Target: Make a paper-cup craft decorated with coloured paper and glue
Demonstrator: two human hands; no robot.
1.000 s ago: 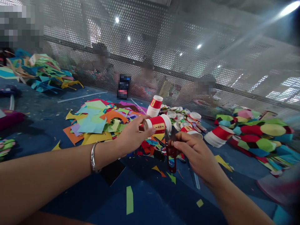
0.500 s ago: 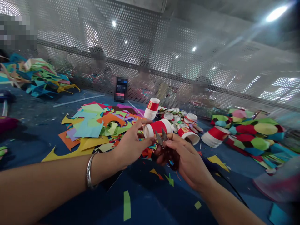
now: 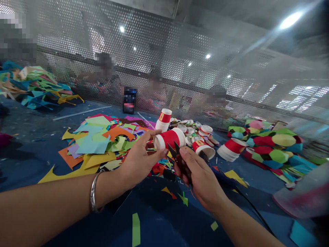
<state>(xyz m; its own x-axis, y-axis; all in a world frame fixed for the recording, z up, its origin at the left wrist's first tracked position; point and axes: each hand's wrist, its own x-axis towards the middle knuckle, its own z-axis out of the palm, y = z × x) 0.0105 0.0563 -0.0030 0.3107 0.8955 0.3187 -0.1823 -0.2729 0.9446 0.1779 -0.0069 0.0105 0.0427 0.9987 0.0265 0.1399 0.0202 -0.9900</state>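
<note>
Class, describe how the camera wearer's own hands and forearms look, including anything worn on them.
The left hand and right hand are ungloved, and no sleeves show on the forearms. A shiny silver-coloured bangle with a patterned surface circles the left wrist; the right wrist looks unadorned.

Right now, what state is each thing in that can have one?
Left hand, gripping the held cups
Held cups, nested, on their side
Right hand, gripping the scissors
Scissors, blades parted
Rear cup stack, standing on end
Middle cup, tipped over
Rightmost cups, nested, tilted
Phone, upright, screen lit
</note>
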